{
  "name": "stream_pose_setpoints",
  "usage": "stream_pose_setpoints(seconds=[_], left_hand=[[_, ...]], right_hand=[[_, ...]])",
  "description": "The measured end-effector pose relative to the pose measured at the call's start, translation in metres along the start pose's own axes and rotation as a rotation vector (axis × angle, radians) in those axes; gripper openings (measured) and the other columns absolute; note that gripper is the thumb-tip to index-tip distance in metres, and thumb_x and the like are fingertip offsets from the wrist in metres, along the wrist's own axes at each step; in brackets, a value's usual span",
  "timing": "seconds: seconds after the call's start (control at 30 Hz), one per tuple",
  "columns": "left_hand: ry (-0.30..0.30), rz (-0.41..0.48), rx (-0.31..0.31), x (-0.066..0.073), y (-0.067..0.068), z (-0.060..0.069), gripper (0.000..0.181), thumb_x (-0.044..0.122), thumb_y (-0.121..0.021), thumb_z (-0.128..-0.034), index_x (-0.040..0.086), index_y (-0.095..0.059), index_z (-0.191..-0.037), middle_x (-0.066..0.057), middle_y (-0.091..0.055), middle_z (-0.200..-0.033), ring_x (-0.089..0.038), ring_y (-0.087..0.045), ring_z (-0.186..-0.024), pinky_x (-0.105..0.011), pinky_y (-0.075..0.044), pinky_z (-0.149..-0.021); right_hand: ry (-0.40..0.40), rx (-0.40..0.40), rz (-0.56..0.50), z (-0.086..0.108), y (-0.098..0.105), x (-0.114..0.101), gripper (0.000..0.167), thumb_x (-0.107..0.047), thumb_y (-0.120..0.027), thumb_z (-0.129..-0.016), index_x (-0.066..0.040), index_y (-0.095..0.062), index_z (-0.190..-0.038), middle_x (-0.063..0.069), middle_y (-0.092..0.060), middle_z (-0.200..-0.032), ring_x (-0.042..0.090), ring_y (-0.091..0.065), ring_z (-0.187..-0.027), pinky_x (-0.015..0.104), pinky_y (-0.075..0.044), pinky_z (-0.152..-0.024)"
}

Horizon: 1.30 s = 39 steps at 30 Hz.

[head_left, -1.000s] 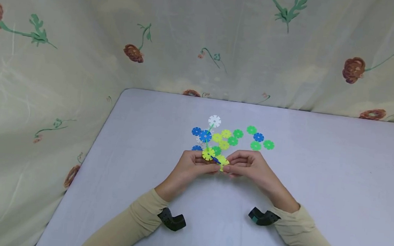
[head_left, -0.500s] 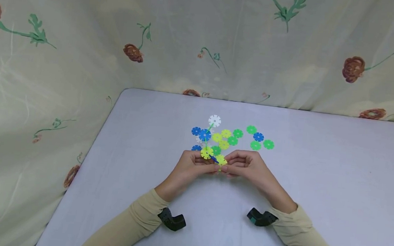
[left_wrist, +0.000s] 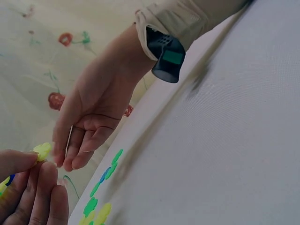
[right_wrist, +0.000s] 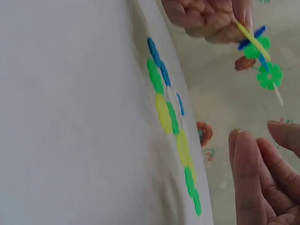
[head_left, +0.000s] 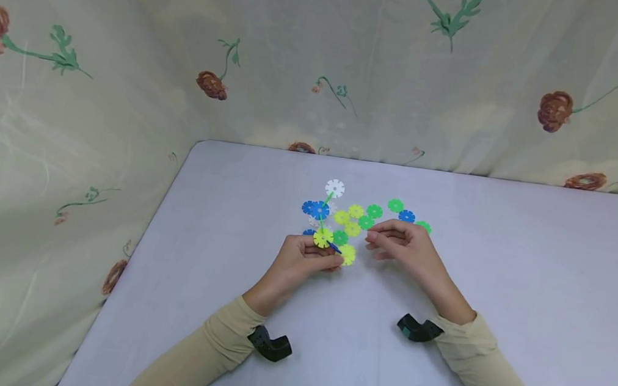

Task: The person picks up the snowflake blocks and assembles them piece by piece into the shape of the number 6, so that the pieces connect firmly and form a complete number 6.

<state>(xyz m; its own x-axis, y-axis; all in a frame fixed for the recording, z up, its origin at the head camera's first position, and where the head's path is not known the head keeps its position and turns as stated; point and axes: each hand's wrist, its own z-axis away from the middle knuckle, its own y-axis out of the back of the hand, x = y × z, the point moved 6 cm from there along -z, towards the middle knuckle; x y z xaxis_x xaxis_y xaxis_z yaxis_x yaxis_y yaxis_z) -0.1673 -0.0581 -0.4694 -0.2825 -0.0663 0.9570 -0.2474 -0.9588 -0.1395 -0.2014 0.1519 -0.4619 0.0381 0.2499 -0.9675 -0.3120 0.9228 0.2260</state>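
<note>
Joined notched discs form a chain: a white disc [head_left: 334,188] on top, a blue disc [head_left: 320,210], a yellow disc [head_left: 323,238] and a lower yellow disc [head_left: 347,255], with green and dark blue ones seen edge-on between. My left hand [head_left: 302,266] pinches the chain at the lower yellow disc between thumb and fingers, above the table. My right hand [head_left: 406,247] is off to the right of it, holding nothing, fingers loosely bent. In the right wrist view a gap shows between the right thumb and fingers [right_wrist: 248,173], apart from the chain's green disc [right_wrist: 270,76].
Loose discs lie on the white table [head_left: 230,210] behind my hands: yellow ones [head_left: 356,211], green ones [head_left: 375,211], blue ones [head_left: 407,216] and white ones. Some are partly hidden behind my right hand and the chain. A flowered curtain [head_left: 276,61] hangs beyond the table's far edge.
My right hand has let go of the lower yellow disc and moved right and slightly away from me. My left hand has stayed nearly still with the chain, which has shifted slightly left.
</note>
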Motion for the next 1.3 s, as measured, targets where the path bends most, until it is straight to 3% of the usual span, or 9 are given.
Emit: stream_pose_setpoints(seconds=[0.23, 0.5, 0.67, 0.87, 1.07, 1.3], left_hand=[[0.006, -0.005, 0.001, -0.001, 0.0, -0.001, 0.022, -0.001, -0.079, -0.0862, -0.009, -0.071, -0.104, -0.004, -0.075, -0.088, -0.015, -0.077, -0.082, -0.045, -0.065, -0.09], [0.009, 0.009, -0.006, -0.003, 0.002, -0.001, 0.018, -0.001, -0.078, -0.087, -0.009, -0.07, -0.102, -0.002, -0.074, -0.086, -0.017, -0.077, -0.084, -0.044, -0.065, -0.091], [0.014, 0.014, 0.0, -0.002, 0.003, -0.001, 0.018, -0.001, -0.079, -0.0864, -0.008, -0.071, -0.101, -0.003, -0.074, -0.086, -0.017, -0.076, -0.083, -0.043, -0.065, -0.09], [0.007, 0.007, -0.004, -0.002, 0.002, -0.002, 0.019, -0.001, -0.079, -0.0866, -0.009, -0.071, -0.102, -0.003, -0.074, -0.086, -0.016, -0.076, -0.082, -0.042, -0.065, -0.089], [0.001, 0.012, -0.009, -0.002, 0.002, -0.002, 0.018, -0.001, -0.079, -0.0866, -0.009, -0.07, -0.1, -0.003, -0.074, -0.085, -0.015, -0.076, -0.082, -0.042, -0.065, -0.089], [-0.005, 0.018, -0.01, -0.002, 0.002, -0.001, 0.018, 0.001, -0.08, -0.0865, -0.008, -0.07, -0.099, -0.005, -0.075, -0.086, -0.017, -0.077, -0.083, -0.044, -0.065, -0.089]], right_hand=[[0.002, 0.072, 0.188, -0.018, 0.014, 0.004, 0.031, -0.015, -0.076, -0.095, 0.005, -0.07, -0.119, 0.023, -0.075, -0.112, 0.016, -0.075, -0.09, 0.031, -0.066, -0.071], [-0.079, 0.056, 0.36, -0.041, 0.008, 0.011, 0.036, -0.011, -0.075, -0.094, 0.001, -0.068, -0.127, 0.022, -0.07, -0.118, 0.021, -0.072, -0.09, 0.026, -0.064, -0.067], [-0.093, 0.05, 0.437, -0.049, 0.005, 0.011, 0.04, -0.011, -0.074, -0.095, 0.001, -0.065, -0.132, 0.019, -0.064, -0.111, 0.015, -0.068, -0.072, 0.025, -0.061, -0.063], [-0.079, 0.049, 0.475, -0.052, 0.004, 0.01, 0.036, -0.011, -0.073, -0.095, 0.002, -0.066, -0.128, 0.02, -0.062, -0.109, 0.012, -0.066, -0.062, 0.024, -0.057, -0.059], [-0.086, 0.047, 0.452, -0.051, 0.005, 0.012, 0.034, -0.011, -0.075, -0.094, 0.003, -0.065, -0.123, 0.022, -0.064, -0.114, 0.013, -0.068, -0.067, 0.025, -0.058, -0.064], [-0.05, 0.064, 0.418, -0.044, 0.006, 0.01, 0.027, -0.007, -0.077, -0.092, 0.002, -0.066, -0.115, 0.018, -0.07, -0.102, 0.014, -0.07, -0.071, 0.025, -0.062, -0.065]])
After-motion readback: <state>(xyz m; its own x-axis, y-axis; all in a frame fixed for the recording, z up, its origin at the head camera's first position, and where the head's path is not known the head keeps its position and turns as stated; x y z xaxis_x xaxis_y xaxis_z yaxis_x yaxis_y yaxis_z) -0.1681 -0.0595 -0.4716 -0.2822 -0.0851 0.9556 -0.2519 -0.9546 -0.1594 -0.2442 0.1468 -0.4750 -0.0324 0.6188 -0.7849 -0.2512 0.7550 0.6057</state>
